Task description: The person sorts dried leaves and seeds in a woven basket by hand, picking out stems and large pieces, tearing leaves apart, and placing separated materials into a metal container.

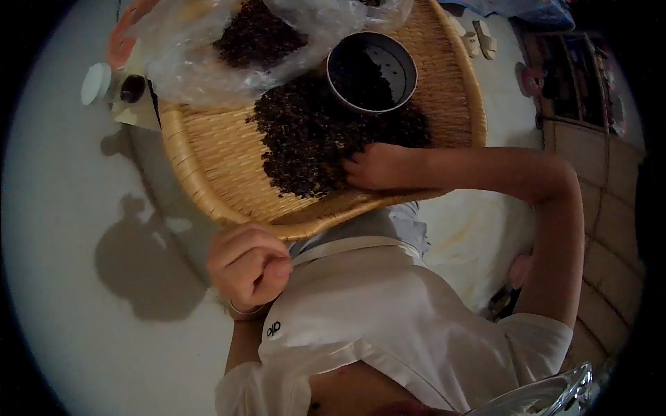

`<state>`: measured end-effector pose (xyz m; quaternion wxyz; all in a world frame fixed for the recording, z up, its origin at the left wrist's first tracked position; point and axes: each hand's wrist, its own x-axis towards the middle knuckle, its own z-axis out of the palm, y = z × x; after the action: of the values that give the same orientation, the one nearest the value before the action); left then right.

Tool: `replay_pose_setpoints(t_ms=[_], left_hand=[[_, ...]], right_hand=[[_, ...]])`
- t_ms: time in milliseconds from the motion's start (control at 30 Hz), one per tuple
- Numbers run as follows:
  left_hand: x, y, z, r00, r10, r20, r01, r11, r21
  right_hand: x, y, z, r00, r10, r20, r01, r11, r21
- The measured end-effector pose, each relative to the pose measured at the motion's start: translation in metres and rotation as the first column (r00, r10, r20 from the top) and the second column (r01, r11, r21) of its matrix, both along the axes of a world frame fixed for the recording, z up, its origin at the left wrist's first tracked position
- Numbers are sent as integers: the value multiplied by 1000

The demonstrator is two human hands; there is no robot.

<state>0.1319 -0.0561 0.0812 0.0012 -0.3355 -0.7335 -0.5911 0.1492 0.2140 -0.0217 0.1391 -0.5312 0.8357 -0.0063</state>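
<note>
A wide woven basket tray [222, 149] rests near my lap, with a loose heap of dark, dried plant-like bits [298, 145] spread over its middle. My right hand [378, 167] reaches in from the right, fingers curled down against the heap's near edge; what its fingertips hold is too small to make out. Closed in a fist, my left hand [250, 263] is just outside the tray's near left rim, and its inside is hidden. A round metal bowl [402, 76] sits on the heap beyond my right hand, with more dark bits inside.
A clear plastic bag [187, 66] with dark bits lies across the tray's far left. Left of the tray are a white round lid [96, 84] and a dark-filled container [132, 89]. Slippers [485, 40] and a shelf [572, 80] are at far right.
</note>
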Motion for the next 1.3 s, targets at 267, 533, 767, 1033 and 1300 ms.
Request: replay_pose_setpoints(t_ms=[267, 533, 767, 1033, 1300], left_hand=[[10, 13, -10, 880, -6, 476, -177, 924, 339], [-3, 64, -12, 467, -409, 784, -361, 721, 591], [4, 95, -27, 126, -629, 767, -419, 667, 616], [9, 97, -38, 106, -683, 723, -444, 619, 649], [2, 78, -30, 336, -563, 755, -492, 579, 651]], right_hand=[[6, 1, 1, 995, -61, 78, 59, 998, 18], [-29, 17, 72, 385, -361, 849, 786, 610, -97], [-19, 12, 101, -99, -45, 994, 955, 277, 107], [-20, 12, 105, 678, -338, 653, 705, 552, -446], [-20, 32, 88, 771, -341, 538, 538, 800, -264]])
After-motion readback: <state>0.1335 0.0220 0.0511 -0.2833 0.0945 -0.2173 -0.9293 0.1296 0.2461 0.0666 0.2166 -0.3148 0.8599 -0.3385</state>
